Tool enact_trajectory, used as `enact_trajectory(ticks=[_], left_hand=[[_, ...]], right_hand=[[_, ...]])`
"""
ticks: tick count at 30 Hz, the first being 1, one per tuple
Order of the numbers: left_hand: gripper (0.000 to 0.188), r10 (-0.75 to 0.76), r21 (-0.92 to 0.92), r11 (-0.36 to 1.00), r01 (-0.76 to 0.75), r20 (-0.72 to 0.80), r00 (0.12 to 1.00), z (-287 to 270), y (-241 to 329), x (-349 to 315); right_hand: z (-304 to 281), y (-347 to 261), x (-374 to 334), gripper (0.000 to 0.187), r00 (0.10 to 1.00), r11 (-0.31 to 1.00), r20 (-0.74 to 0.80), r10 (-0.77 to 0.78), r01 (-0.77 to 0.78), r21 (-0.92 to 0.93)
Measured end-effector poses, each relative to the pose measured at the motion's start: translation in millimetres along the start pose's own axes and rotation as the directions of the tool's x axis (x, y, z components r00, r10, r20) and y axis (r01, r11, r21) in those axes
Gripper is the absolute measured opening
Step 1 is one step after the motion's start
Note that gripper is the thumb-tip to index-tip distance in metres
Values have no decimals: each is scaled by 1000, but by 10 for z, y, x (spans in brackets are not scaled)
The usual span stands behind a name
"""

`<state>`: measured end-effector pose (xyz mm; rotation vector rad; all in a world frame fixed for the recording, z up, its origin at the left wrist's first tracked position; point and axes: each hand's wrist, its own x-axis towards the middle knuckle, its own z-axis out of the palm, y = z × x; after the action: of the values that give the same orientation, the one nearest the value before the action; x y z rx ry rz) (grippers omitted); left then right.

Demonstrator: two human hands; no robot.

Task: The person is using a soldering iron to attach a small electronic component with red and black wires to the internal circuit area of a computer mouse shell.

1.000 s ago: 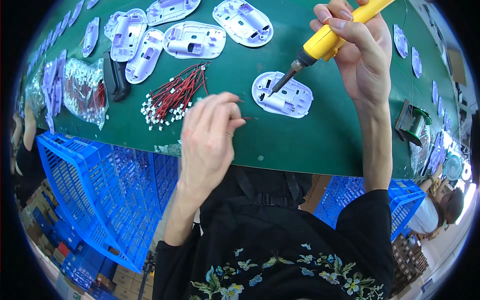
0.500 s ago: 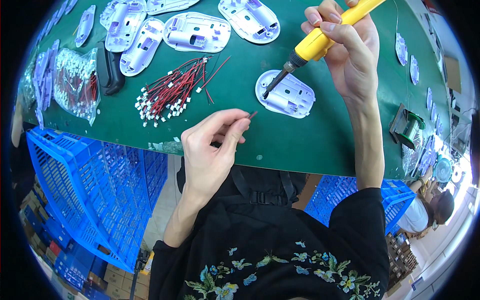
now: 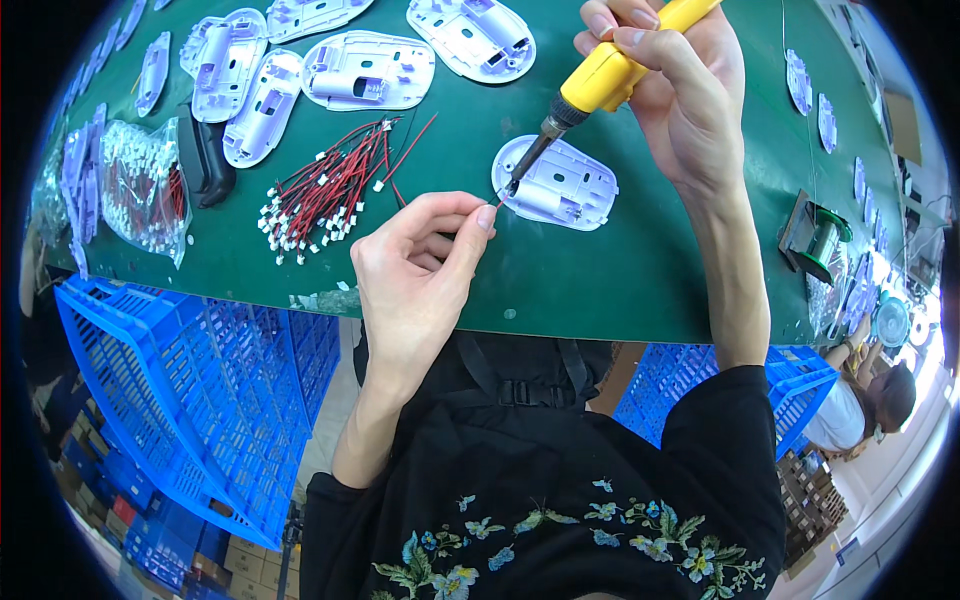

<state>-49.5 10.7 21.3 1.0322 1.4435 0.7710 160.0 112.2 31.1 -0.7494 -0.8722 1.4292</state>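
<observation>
My right hand [image 3: 695, 100] grips the yellow handle of a soldering iron [image 3: 598, 82]. Its dark tip points down onto the left end of a pale lavender plastic shell [image 3: 585, 180] lying on the table. Close to that same end, my left hand [image 3: 415, 275] pinches a thin, dark reddish wire [image 3: 501, 203] between thumb and forefinger. The wire's end reaches the shell's edge near the iron's tip; whether they touch is too small to tell. To the left lies a loose pile of red and black wires with white connectors [image 3: 320, 190].
More plastic shells [image 3: 368, 70] lie across the back of the green table [image 3: 600, 290]. A bag of connectors [image 3: 143, 185] and a black-handled tool [image 3: 210, 165] are at left, a solder spool [image 3: 825, 245] at right. Blue crates [image 3: 190, 390] stand below the front edge. Another person [image 3: 860, 410] is at far right.
My left hand has brought the wire up to the shell's left end. The soldering iron's tip stays at that end. The whole view has shifted slightly.
</observation>
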Motion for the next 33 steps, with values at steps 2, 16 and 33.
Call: enact_trajectory(ticks=[2, 16, 33], left_hand=[[16, 8, 28, 1000, -8, 7, 1000, 9, 0, -1], [15, 27, -13, 1000, -28, -35, 999, 32, 3, 3], [15, 23, 8, 1000, -23, -43, 999, 49, -2, 12]], right_hand=[[-7, -5, 0, 59, 1000, 1000, 5, 3, -3, -1], [6, -25, -2, 56, 1000, 1000, 1, 0, 0, 14], [-26, -25, 17, 53, 1000, 999, -9, -4, 3, -50]])
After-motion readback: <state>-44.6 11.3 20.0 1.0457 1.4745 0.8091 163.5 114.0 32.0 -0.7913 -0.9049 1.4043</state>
